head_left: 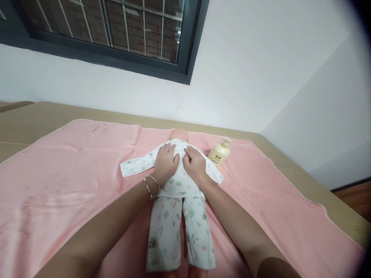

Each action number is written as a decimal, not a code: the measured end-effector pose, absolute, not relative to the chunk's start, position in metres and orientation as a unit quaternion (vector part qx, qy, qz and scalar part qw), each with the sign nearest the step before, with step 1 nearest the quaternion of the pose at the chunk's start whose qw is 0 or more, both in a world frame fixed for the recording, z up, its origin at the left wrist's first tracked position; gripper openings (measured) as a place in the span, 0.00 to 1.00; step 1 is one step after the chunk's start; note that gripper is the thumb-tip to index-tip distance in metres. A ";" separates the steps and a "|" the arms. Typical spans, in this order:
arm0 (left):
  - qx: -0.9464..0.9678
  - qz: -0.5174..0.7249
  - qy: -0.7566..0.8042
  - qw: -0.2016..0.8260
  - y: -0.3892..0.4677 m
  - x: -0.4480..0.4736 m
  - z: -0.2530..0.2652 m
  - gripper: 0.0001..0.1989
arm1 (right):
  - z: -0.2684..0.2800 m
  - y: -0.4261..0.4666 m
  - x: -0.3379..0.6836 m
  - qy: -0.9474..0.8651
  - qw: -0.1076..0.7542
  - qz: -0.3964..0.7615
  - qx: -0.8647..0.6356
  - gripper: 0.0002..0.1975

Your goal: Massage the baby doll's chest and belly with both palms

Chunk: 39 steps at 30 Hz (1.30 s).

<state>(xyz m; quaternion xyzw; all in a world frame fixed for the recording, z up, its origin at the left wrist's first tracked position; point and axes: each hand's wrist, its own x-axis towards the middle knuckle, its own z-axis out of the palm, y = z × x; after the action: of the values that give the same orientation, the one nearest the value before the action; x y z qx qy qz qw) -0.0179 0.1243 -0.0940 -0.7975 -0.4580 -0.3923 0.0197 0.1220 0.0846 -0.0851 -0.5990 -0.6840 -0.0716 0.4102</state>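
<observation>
A baby doll (pixel 179 135) lies stretched out, its bald head toward the wall. It wears a white long-sleeved top (pixel 179 187) and matching white trousers (pixel 165 235), both printed with small green and pink figures. My left hand (pixel 166 162), a bangle (pixel 151 187) at its wrist, rests flat on the left side of the doll's upper body, fingers apart. On the other side my right hand (pixel 194 162) lies on the top with its fingers slightly bent and angled inward. Both hands touch the cloth and hold nothing. The doll's face does not show.
A pale yellow pump bottle (pixel 219 153) lies tilted beside the doll's right-hand sleeve. Under everything spreads a pink blanket (pixel 87 170) on a light wooden table (pixel 60 114). Behind stands a white wall (pixel 232 77) with a dark-framed barred window (pixel 185 69).
</observation>
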 end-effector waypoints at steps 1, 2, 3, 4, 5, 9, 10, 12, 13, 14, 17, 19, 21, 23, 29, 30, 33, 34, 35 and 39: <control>-0.800 -0.396 -0.449 0.021 0.124 -0.018 -0.094 0.21 | -0.085 0.086 0.123 -0.689 0.409 -0.070 -0.594 0.20; -0.804 -0.400 -0.440 0.021 0.125 -0.019 -0.094 0.20 | -0.085 0.087 0.123 -0.696 0.406 -0.068 -0.588 0.20; -0.807 -0.402 -0.432 0.017 0.125 -0.019 -0.094 0.20 | -0.084 0.089 0.125 -0.705 0.401 -0.065 -0.581 0.20; -0.808 -0.404 -0.428 0.012 0.126 -0.019 -0.094 0.19 | -0.084 0.091 0.126 -0.716 0.394 -0.062 -0.572 0.20; -0.809 -0.405 -0.427 0.005 0.127 -0.019 -0.095 0.19 | -0.083 0.093 0.128 -0.728 0.385 -0.059 -0.564 0.20; -0.806 -0.391 -0.445 -0.022 0.130 -0.019 -0.097 0.21 | -0.080 0.096 0.132 -0.739 0.349 -0.044 -0.574 0.22; -0.806 -0.383 -0.450 -0.026 0.130 -0.019 -0.097 0.22 | -0.079 0.096 0.131 -0.732 0.339 -0.042 -0.589 0.23; -0.807 -0.367 -0.461 -0.032 0.131 -0.019 -0.098 0.23 | -0.077 0.094 0.130 -0.720 0.314 -0.038 -0.618 0.25; -0.808 -0.361 -0.464 -0.032 0.131 -0.019 -0.098 0.23 | -0.076 0.094 0.129 -0.717 0.298 -0.036 -0.629 0.26; -0.809 -0.357 -0.465 -0.031 0.131 -0.019 -0.097 0.24 | -0.075 0.093 0.128 -0.716 0.283 -0.033 -0.637 0.27; -0.818 -0.346 -0.459 -0.021 0.131 -0.020 -0.095 0.24 | -0.072 0.093 0.125 -0.721 0.249 -0.023 -0.646 0.29; -0.826 -0.343 -0.447 -0.011 0.129 -0.020 -0.093 0.23 | -0.071 0.093 0.124 -0.727 0.236 -0.017 -0.644 0.29; -0.833 -0.346 -0.432 0.003 0.126 -0.022 -0.091 0.22 | -0.069 0.091 0.121 -0.731 0.233 -0.017 -0.641 0.28; -0.831 -0.361 -0.422 0.023 0.122 -0.023 -0.089 0.21 | -0.065 0.086 0.117 -0.735 0.226 -0.021 -0.639 0.27; -0.797 -0.392 -0.453 0.075 0.107 -0.024 -0.085 0.16 | -0.046 0.063 0.110 -0.762 0.163 -0.022 -0.626 0.25; -0.796 -0.386 -0.460 0.076 0.107 -0.024 -0.085 0.15 | -0.044 0.063 0.111 -0.759 0.166 -0.017 -0.629 0.24; -0.796 -0.378 -0.468 0.064 0.111 -0.023 -0.086 0.16 | -0.048 0.070 0.118 -0.741 0.194 -0.005 -0.643 0.23; -0.799 -0.377 -0.465 0.054 0.114 -0.023 -0.087 0.18 | -0.051 0.075 0.122 -0.740 0.205 -0.009 -0.640 0.24; -0.803 -0.375 -0.461 0.043 0.117 -0.023 -0.089 0.19 | -0.055 0.080 0.125 -0.745 0.214 -0.015 -0.631 0.24; -0.815 -0.360 -0.454 0.015 0.125 -0.024 -0.095 0.23 | -0.067 0.093 0.136 -0.785 0.227 -0.045 -0.574 0.24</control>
<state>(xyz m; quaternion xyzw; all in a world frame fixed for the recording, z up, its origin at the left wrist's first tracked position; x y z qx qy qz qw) -0.0245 0.1255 -0.0954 -0.8149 -0.4539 -0.3602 0.0150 0.1357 0.0930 -0.0667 -0.5743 -0.7852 -0.0451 0.2273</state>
